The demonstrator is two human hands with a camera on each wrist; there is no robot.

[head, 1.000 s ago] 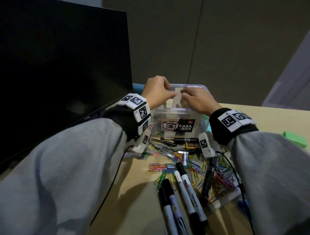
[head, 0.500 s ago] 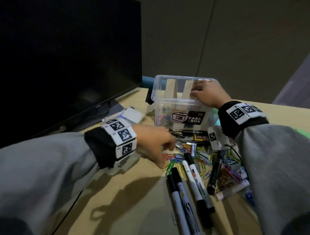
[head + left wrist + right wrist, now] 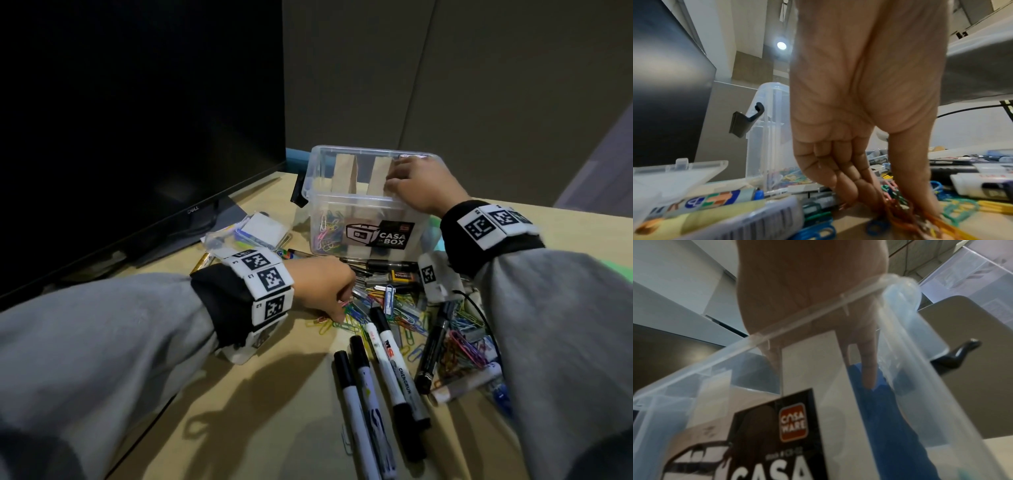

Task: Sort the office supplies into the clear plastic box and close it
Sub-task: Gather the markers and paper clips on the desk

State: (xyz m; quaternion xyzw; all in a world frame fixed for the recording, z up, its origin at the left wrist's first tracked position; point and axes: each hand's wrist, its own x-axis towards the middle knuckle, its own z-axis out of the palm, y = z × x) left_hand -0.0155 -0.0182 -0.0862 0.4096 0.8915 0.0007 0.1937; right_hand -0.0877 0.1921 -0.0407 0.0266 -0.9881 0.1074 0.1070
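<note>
The clear plastic box [image 3: 363, 202] stands open at the back of the desk, with two cardboard dividers and coloured clips in its left compartment. My right hand [image 3: 394, 181] reaches over the near rim [image 3: 797, 318], its fingers curled on the right cardboard divider [image 3: 378, 171] [image 3: 809, 363]. In front of the box, my left hand [image 3: 337, 313] is down in the pile of coloured paper clips [image 3: 407, 318]. Its fingers and thumb pinch a bunch of paper clips [image 3: 900, 211] against the desk, as the left wrist view shows. Several markers [image 3: 383, 370] lie nearer to me.
A dark monitor [image 3: 137, 120] fills the left side. A small clear case [image 3: 253, 229] of notes lies by its foot. The box's black latch [image 3: 745, 120] sticks out on its left. A black marker [image 3: 435, 346], a glue stick [image 3: 462, 385] and a battery [image 3: 402, 275] lie among the clips.
My left hand left the box's dividers, dropped to the desk in front and closed on paper clips. The right hand stayed on the right divider.
</note>
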